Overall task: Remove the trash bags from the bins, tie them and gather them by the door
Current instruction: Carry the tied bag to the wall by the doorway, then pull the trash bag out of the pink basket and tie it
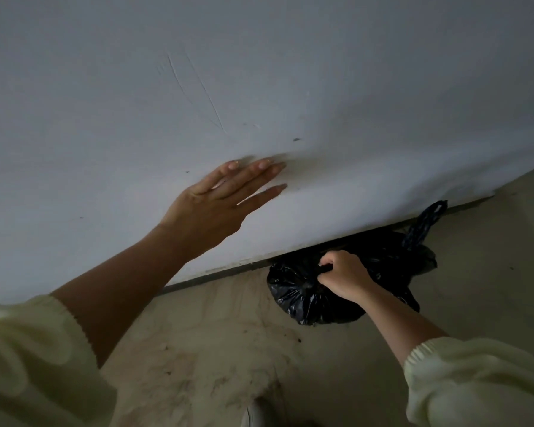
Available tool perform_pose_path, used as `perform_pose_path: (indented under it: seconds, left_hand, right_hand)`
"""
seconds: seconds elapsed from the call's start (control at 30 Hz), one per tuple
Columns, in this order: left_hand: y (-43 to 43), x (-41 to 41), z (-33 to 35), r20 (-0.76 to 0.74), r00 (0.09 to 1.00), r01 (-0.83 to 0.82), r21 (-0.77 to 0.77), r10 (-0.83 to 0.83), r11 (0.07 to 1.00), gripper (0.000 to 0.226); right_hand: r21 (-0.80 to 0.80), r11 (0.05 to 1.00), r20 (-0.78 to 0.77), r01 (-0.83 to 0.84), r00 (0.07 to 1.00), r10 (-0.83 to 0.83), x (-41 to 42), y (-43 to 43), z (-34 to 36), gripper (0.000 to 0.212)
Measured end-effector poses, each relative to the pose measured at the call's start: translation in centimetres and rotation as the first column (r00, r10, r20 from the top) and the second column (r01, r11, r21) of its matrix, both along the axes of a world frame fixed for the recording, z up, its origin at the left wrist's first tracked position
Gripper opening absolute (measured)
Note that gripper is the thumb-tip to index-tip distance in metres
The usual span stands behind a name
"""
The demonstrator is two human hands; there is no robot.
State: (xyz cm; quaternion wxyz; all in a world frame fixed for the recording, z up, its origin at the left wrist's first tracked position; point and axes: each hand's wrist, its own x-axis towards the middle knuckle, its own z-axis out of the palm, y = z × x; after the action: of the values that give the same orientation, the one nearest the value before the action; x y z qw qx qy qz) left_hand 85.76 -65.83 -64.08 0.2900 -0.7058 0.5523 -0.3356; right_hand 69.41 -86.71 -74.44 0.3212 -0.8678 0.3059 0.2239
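Observation:
A tied black trash bag [293, 295] lies on the floor against the foot of the white wall. My right hand [342, 277] grips its knotted top, fingers curled round the gathered plastic. Behind it a second black bag [392, 251] sits against the wall, its twisted tie [426, 223] sticking up. My left hand [219, 200] lies flat on the wall with straight fingers, up and left of the bags. Pale yellow sleeves cover both my upper arms.
The white wall [259, 87] fills the upper view, scratched and scuffed, with a dark skirting line at its base. The beige floor [213, 349] is dusty with dark specks. The toe of a light shoe [256, 414] shows at the bottom edge.

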Motion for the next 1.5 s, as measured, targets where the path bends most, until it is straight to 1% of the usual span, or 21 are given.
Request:
perform_pose_path:
  seconds: [0.03,0.1,0.2,0.27,0.33,0.4,0.47,0.53,0.6,0.67,0.7,0.73,0.77,0.83,0.87,1.0,1.13,1.2,1.33,1.37,1.5]
  left_hand:
    - [0.3,-0.8,0.7,-0.083,0.996,-0.029,-0.020,0.027,0.999,0.076]
    - [0.8,-2.4,1.7,-0.250,0.965,-0.084,-0.017,0.077,0.996,0.075]
    - [3.3,-5.0,5.3,-0.460,0.864,-0.212,0.040,0.206,0.977,0.072]
    - [5.3,-6.9,9.5,-0.576,0.738,-0.389,0.064,0.352,0.919,0.067]
    - [6.9,-8.7,13.2,-0.666,0.572,-0.546,0.126,0.479,0.828,0.060]
    - [9.0,-10.8,17.7,-0.719,0.439,-0.669,0.138,0.539,0.730,0.053]
    - [11.2,-13.4,21.9,-0.742,0.372,-0.748,0.116,0.558,0.653,0.050]
    - [12.8,-15.5,24.4,-0.762,0.314,-0.806,0.101,0.566,0.583,0.048]
    - [15.5,-19.2,27.6,-0.779,0.228,-0.866,0.112,0.584,0.488,0.047]
    - [17.6,-22.0,29.3,-0.783,0.158,-0.901,0.136,0.601,0.413,0.046]
    - [19.6,-24.4,30.4,-0.788,0.114,-0.930,0.130,0.605,0.344,0.046]
    - [20.8,-25.8,31.1,-0.800,0.075,-0.949,0.126,0.595,0.290,0.045]
    - [21.9,-26.7,31.5,-0.817,0.038,-0.962,0.125,0.575,0.242,0.045]
    - [25.5,-30.8,33.5,-0.851,-0.048,-0.990,0.109,0.524,0.087,0.044]
    - [27.1,-32.3,34.2,-0.863,-0.078,-0.995,0.102,0.499,0.022,0.044]
    - [33.8,-38.1,36.8,-0.876,-0.173,-0.973,0.082,0.450,-0.214,0.044]
    - [41.6,-43.6,38.4,-0.876,-0.246,-0.910,0.062,0.414,-0.411,0.044]
    - [45.7,-45.8,38.8,-0.866,-0.281,-0.878,0.058,0.413,-0.475,0.042]
    - [55.9,-50.3,39.7,-0.876,-0.289,-0.800,-0.002,0.387,-0.600,0.042]
    - [58.0,-51.3,39.9,-0.879,-0.290,-0.784,-0.009,0.379,-0.620,0.043]
    - [67.9,-56.1,40.8,-0.878,-0.343,-0.712,0.011,0.334,-0.702,0.045]
  right_hand:
    - [-0.006,1.000,0.025,-0.020,0.999,0.020,0.2,0.5,1.4,0.033]
    - [-0.014,0.999,0.120,-0.051,0.991,0.052,0.5,1.6,3.8,0.029]
    - [-0.012,0.989,0.207,-0.145,0.968,0.144,1.0,4.4,9.8,0.026]
    - [-0.025,0.971,0.228,-0.237,0.945,0.237,1.6,6.7,14.6,0.027]
    - [-0.046,0.946,0.246,-0.320,0.915,0.321,2.1,8.9,19.1,0.030]
    - [-0.060,0.914,0.271,-0.401,0.875,0.401,1.9,11.8,24.3,0.031]
    - [-0.092,0.875,0.304,-0.475,0.824,0.478,0.9,14.9,29.0,0.032]
    - [-0.112,0.844,0.318,-0.524,0.786,0.530,0.0,17.3,31.8,0.031]
    - [-0.157,0.766,0.315,-0.624,0.703,0.637,-1.9,20.5,35.0,0.032]
    - [-0.186,0.703,0.317,-0.686,0.636,0.704,-3.6,22.7,37.0,0.034]
    - [-0.206,0.648,0.323,-0.734,0.574,0.753,-4.8,24.7,38.4,0.035]
    - [-0.222,0.613,0.319,-0.758,0.538,0.781,-5.4,26.0,39.4,0.036]
    - [-0.234,0.584,0.314,-0.777,0.508,0.802,-5.7,26.9,40.2,0.037]
    - [-0.260,0.467,0.315,-0.845,0.383,0.868,-7.7,30.8,42.5,0.038]
    - [-0.274,0.416,0.313,-0.867,0.329,0.891,-8.4,32.5,43.3,0.038]
    - [-0.328,0.219,0.296,-0.919,0.120,0.948,-11.2,40.8,46.1,0.041]
    - [-0.368,0.029,0.299,-0.930,-0.089,0.950,-14.1,51.0,48.1,0.044]
    - [-0.382,-0.035,0.305,-0.924,-0.161,0.939,-15.5,56.0,48.9,0.044]
    - [-0.436,-0.130,0.326,-0.890,-0.292,0.899,-18.6,68.2,50.2,0.042]
    - [-0.437,-0.148,0.325,-0.887,-0.309,0.894,-19.4,70.8,50.4,0.043]
    - [-0.428,-0.227,0.320,-0.875,-0.382,0.867,-24.1,82.0,51.3,0.043]
